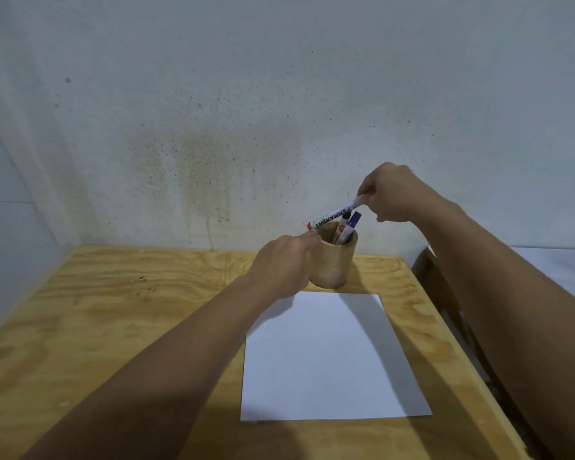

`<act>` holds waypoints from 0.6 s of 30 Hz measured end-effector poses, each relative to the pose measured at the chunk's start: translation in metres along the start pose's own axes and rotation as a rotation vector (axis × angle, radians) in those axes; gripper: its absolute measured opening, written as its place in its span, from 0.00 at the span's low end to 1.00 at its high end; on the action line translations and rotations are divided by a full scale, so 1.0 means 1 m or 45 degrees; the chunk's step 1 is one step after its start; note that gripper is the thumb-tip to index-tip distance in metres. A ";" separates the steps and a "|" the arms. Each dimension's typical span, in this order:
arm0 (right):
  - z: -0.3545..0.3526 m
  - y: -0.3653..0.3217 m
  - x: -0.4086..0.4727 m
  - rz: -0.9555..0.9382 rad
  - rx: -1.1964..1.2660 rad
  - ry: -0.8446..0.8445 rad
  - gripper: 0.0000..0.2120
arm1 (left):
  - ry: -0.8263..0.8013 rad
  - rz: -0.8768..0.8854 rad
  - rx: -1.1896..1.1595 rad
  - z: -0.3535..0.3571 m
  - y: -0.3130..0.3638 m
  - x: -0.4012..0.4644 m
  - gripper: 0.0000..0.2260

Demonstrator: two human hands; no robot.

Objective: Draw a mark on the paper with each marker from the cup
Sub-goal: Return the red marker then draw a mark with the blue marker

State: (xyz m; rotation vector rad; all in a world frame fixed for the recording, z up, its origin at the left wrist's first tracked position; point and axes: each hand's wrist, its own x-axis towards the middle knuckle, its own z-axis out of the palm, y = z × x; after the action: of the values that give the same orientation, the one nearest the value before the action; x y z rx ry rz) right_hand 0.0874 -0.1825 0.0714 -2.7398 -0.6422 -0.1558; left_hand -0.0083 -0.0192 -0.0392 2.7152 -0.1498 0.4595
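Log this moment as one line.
right hand: holds marker | left hand: at cup | paper: blank

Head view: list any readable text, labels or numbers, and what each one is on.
"PERMANENT": black print along the white barrel of the marker held in the right hand.
Markers in the cup: one has a reddish label, too blurred to read; none legible on the blue-capped one.
Paper: blank.
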 end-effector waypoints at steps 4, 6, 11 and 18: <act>-0.011 -0.007 0.004 0.020 -0.067 0.064 0.12 | 0.001 -0.017 -0.006 0.002 -0.002 0.000 0.26; -0.008 -0.010 0.006 0.012 -0.037 0.088 0.12 | -0.004 -0.019 -0.010 0.002 -0.002 0.000 0.26; 0.026 -0.019 0.008 -0.021 0.248 0.107 0.16 | 0.009 -0.066 -0.016 0.003 -0.003 0.002 0.26; 0.059 -0.005 0.002 -0.076 0.341 0.390 0.13 | 0.002 -0.065 -0.013 0.003 -0.004 0.001 0.28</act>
State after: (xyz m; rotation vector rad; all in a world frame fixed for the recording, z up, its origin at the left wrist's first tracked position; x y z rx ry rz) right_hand 0.0883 -0.1575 0.0177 -2.3758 -0.6091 -0.4580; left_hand -0.0054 -0.0163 -0.0428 2.7017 -0.0817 0.4450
